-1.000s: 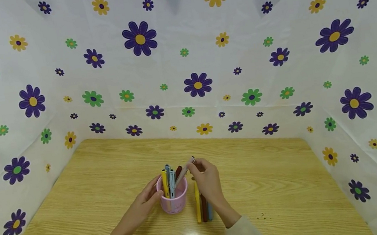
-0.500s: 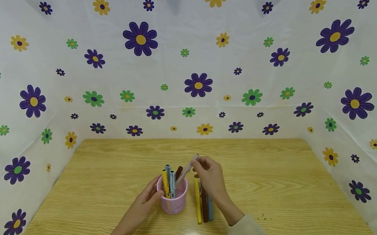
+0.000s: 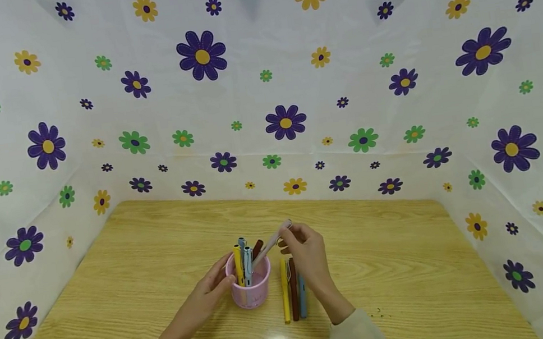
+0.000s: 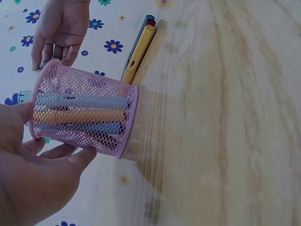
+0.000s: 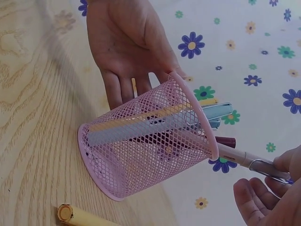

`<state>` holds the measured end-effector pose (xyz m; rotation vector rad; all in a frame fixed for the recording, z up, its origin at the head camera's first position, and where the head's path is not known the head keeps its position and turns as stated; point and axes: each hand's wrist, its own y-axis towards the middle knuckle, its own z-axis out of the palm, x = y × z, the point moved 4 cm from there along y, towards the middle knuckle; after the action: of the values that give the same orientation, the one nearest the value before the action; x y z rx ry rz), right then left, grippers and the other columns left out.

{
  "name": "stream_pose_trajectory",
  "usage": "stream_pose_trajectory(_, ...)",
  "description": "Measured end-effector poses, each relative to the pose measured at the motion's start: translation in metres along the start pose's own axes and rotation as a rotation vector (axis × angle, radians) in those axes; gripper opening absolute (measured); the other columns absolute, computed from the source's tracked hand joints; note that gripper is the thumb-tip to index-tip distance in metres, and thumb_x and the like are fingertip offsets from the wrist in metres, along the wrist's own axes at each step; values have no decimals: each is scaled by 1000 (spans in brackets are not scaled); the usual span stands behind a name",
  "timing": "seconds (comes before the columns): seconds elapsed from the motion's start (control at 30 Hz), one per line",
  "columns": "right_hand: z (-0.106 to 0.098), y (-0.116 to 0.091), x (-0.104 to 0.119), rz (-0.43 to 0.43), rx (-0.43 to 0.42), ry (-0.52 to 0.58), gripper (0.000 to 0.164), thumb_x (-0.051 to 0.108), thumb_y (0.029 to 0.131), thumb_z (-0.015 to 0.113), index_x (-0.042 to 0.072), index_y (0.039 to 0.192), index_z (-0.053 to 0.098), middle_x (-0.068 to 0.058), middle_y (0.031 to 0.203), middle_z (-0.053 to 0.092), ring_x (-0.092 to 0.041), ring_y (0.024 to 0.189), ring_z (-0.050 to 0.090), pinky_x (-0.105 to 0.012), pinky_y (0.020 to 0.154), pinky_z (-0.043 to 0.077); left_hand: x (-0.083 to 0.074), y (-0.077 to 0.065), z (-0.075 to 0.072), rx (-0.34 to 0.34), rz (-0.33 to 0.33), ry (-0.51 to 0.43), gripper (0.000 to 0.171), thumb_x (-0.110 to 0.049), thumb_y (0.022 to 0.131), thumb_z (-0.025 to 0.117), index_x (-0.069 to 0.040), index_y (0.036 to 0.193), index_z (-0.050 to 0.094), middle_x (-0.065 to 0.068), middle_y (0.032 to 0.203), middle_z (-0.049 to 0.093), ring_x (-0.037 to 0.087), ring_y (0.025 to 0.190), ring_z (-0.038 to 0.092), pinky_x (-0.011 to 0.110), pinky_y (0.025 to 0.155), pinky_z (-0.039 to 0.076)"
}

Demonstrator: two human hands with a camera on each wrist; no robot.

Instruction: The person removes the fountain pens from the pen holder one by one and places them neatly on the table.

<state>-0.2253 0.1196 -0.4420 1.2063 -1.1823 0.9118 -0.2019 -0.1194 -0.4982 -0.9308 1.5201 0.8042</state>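
Wooden table, walled by flower-print sheeting, is bearing one pink mesh pen holder already stocked with yellow, blue and brown pens; the left hand is resting flat-fingered against its side, steadying it. The right hand is pinching a pale pen by its upper end, its lower end apparently sitting inside the rim. Step in hand: insertion; next calls for letting go, then reaching for the three pens lying just beside the holder.

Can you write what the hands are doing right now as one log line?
left hand: steadies pink mesh cup | right hand: pinches white pen, tip in cup | three pens: flat on wooden table beside cup
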Motion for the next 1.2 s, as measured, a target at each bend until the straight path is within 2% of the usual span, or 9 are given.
stream_pose_trajectory(0.23,-3,2,3,-6,-23,91,20,10,103,65,-9,109,68,-24,93,73,-30,79,74,-36,73,65,0,0,0,-19,-18,-12,61,-28,112,49,-13,165,23,18,167,26,35,152,28,50,121,29)
stream_pose_trajectory(0.33,-4,3,3,-6,-21,109,21,10,103,65,-10,109,67,-25,93,73,-31,78,74,-36,73,65,0,0,0,-14,-18,-11,62,-28,112,48,-12,166,22,18,167,25,36,152,27,50,121,29)
stream_pose_trajectory(0.5,-8,3,5,-5,-19,139,23,10,103,64,-12,110,67,-26,92,72,-41,83,74,-37,73,65,0,0,-1,-11,-10,2,62,-28,112,47,-12,166,21,19,167,25,37,152,27,51,121,29)
stream_pose_trajectory(0.7,-12,4,6,6,-32,171,24,8,104,63,-14,115,66,-27,96,73,-37,87,74,-37,77,65,-1,0,0,-9,-13,2,61,-30,112,47,-12,166,22,19,167,27,38,152,28,53,121,29)
stream_pose_trajectory(0.87,-16,4,7,16,-53,204,23,8,104,62,-13,114,66,-28,98,73,-43,90,74,-38,80,65,-1,0,0,1,-9,5,61,-30,113,46,-12,166,21,21,166,27,39,152,28,55,121,29)
stream_pose_trajectory(1.2,-32,6,14,-22,-64,281,27,7,106,58,-18,117,61,-31,102,71,-27,88,76,-41,85,63,1,1,-1,2,-13,-9,61,-29,113,46,-14,166,21,19,166,28,37,152,28,54,122,28)
